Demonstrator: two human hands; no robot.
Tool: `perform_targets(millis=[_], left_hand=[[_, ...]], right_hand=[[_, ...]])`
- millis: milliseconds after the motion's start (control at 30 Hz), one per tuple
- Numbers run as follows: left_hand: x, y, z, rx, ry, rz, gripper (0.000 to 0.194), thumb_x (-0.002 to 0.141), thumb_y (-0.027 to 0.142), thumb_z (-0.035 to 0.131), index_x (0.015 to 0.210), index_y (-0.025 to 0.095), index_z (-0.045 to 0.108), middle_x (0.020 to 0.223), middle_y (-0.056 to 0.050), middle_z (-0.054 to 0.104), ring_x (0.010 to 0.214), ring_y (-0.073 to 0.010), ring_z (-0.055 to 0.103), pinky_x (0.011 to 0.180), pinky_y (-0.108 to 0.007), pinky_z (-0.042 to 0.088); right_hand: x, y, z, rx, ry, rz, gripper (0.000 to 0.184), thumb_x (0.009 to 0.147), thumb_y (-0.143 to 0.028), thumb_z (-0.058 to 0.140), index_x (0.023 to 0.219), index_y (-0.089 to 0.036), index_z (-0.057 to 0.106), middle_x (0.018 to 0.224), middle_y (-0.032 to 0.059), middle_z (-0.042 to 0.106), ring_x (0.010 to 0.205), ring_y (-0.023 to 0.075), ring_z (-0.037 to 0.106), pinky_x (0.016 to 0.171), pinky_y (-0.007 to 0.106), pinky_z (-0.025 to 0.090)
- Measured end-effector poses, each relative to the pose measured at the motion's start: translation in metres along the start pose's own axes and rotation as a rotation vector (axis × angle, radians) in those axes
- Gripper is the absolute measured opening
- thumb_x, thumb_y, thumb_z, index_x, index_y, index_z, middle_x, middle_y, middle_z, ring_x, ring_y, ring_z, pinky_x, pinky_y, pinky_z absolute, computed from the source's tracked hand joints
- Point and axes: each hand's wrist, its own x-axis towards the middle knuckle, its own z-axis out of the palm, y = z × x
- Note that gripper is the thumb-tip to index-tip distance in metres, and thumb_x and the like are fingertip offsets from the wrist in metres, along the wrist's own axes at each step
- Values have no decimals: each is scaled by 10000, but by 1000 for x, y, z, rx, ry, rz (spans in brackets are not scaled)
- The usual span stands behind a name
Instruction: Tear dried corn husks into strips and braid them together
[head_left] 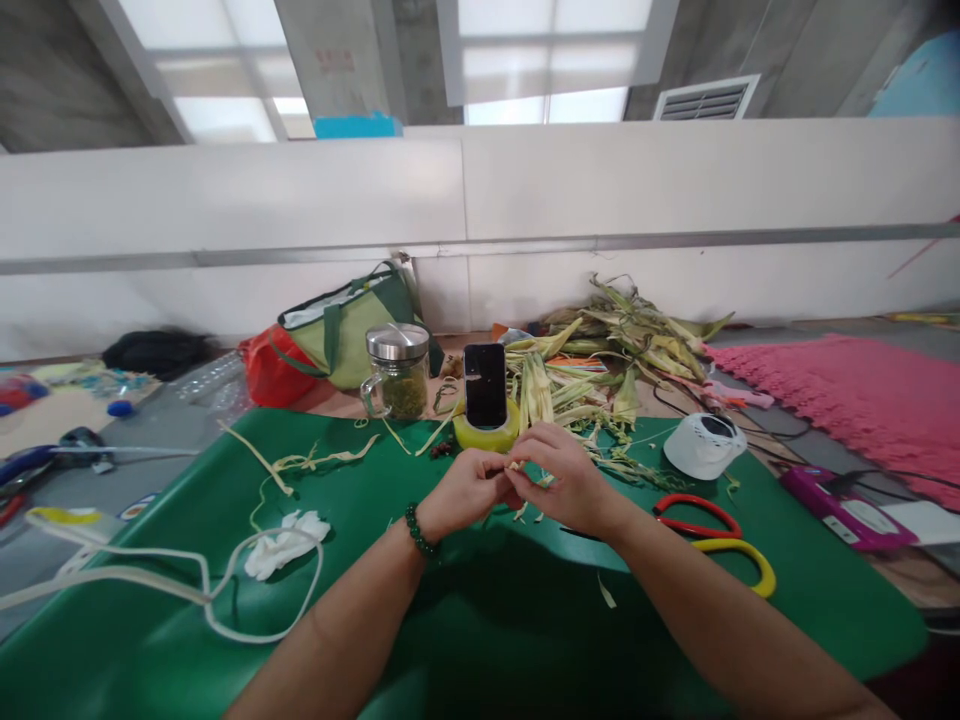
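My left hand, with a dark green bead bracelet at the wrist, is closed in a pinch. My right hand meets it fingertip to fingertip, thumb and forefinger pressed together. Between them shows a small pale piece of corn husk, mostly covered by the fingers. Just beyond the hands, a phone leans upright in a yellow tape roll. Upright corn husks stand beside it. To the right lie scissors with one red and one yellow handle, their blades partly hidden behind my right wrist.
A green mat covers the table. On it are a white roll, crumpled tissue and a white cord. Behind stand a glass jar, a green bag and piled husks. A pink cloth lies right.
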Motion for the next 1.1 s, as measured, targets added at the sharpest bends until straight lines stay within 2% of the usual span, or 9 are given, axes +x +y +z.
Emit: perform_targets(millis=[133,267,367,467,567,700,900,1100], left_hand=[[2,2,-1,-89,133,-26,315,742,376,594,562,122,642,491,4,595,462,-86,490,486,-191,404],[4,0,-4,-254,267,-87,377,714,455,637,808,97,712,613,-39,665,540,-115,557,557,-228,461],[3,3,-6,-371,253,-121,455,667,473,689,929,101,703,717,-69,702,641,-151,612,630,-264,491],[0,8,-7,-397,214,-119,415,634,402,734,923,104,709,782,-73,709,682,-145,611,672,-261,489],[-2,11,-10,-388,153,-87,385,601,312,758,923,107,712,771,-61,701,679,-142,597,655,-251,478],[-4,9,-13,-360,96,-68,456,585,261,768,1005,102,688,716,-41,674,631,-127,561,614,-240,454],[-5,9,-9,-353,94,-33,472,649,367,736,1036,104,675,735,-43,657,657,-128,544,632,-245,449],[-4,13,-4,-264,209,10,341,705,384,683,889,99,713,662,-27,638,565,-99,501,536,-211,425]], right_hand=[[-1,-5,-4,-100,21,-102,124,792,-133,495,700,-194,551,640,12,620,610,136,513,644,304,344],[-3,-6,-2,-142,-5,-116,138,825,-127,483,735,-191,565,685,19,670,608,129,549,613,289,329],[-4,-3,1,-170,-4,-116,125,823,-117,489,759,-180,576,722,34,681,647,144,570,631,291,340],[-4,0,4,-185,23,-87,123,799,-100,500,752,-178,584,682,34,664,642,152,561,638,290,353],[-5,2,6,-186,26,-69,125,784,-95,504,736,-177,584,666,35,648,644,155,548,639,287,369],[-5,3,7,-175,39,-82,120,787,-100,509,724,-174,579,671,39,637,648,156,534,625,278,390],[-4,0,3,-177,61,-86,116,775,-81,528,716,-166,581,660,41,612,644,158,518,617,276,406],[-5,-2,3,-223,28,-78,144,808,-101,499,716,-160,592,675,52,601,672,170,511,633,290,408]])
